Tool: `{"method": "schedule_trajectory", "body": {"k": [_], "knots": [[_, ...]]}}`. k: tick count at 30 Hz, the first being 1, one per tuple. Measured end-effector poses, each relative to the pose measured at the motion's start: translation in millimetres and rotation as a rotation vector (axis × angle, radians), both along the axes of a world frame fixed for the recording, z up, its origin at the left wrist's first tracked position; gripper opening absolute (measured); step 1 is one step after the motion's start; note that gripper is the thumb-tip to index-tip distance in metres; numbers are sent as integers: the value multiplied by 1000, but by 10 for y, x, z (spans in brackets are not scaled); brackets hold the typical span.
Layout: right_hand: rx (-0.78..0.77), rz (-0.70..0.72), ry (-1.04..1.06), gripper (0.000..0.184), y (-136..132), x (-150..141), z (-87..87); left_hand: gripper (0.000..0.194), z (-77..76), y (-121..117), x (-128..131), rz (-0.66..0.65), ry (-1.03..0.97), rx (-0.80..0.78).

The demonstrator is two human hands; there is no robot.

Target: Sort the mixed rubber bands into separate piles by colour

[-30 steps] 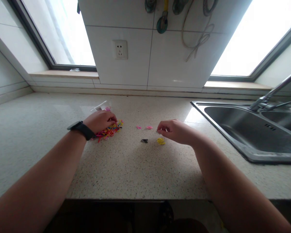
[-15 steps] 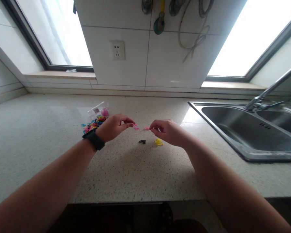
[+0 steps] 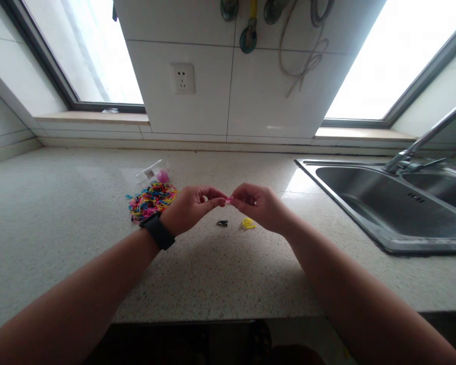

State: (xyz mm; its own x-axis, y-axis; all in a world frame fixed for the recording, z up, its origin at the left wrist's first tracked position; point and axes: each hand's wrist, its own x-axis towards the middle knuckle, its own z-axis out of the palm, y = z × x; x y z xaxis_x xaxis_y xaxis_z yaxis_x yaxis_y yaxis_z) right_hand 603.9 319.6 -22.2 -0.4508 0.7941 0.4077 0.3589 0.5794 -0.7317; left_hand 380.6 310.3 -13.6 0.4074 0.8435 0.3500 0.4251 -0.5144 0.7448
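My left hand (image 3: 193, 205) and my right hand (image 3: 260, 205) meet at the fingertips over the middle of the counter. Both pinch small pink rubber bands (image 3: 229, 200), which are mostly hidden by the fingers. Just below, on the counter, lie a few black rubber bands (image 3: 222, 223) and, to their right, a little group of yellow rubber bands (image 3: 248, 223). Behind my left wrist, which wears a dark watch (image 3: 157, 230), sits a heap of mixed-colour rubber bands (image 3: 152, 200).
Beyond the heap are a clear plastic bag (image 3: 151, 171) and a round pink thing (image 3: 163, 176). A steel sink (image 3: 383, 203) with a tap (image 3: 403, 158) is set into the speckled counter (image 3: 213, 274) on the right. A socket (image 3: 183, 78) is on the tiled wall.
My left hand has come right from the heap to the centre. My right hand has shifted left to meet it, and the pink bands are now between their fingertips.
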Motion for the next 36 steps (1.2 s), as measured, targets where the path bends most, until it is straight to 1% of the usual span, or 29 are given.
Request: {"method": "schedule_trajectory", "body": {"k": [4, 8, 14, 19, 23, 30, 36], "knots": [[-20, 10, 35, 21, -9, -6, 11, 25, 10, -21, 7, -8, -7, 14], [-2, -3, 46, 19, -20, -12, 30, 25, 20, -34, 11, -13, -13, 14], [-19, -10, 69, 18, -7, -19, 31, 24, 46, -45, 21, 4, -65, 10], [-47, 18, 93, 17, 14, -20, 5, 24, 60, -54, 27, 25, -96, -20], [-49, 26, 94, 17, 8, -27, 13, 21, 57, -58, 30, 18, -119, -36], [-45, 17, 95, 16, -13, -41, 59, 19, 53, -60, 37, 18, -117, -28], [-40, 25, 95, 17, -9, -47, 35, 21, 63, -60, 25, 30, -110, -43]]}}
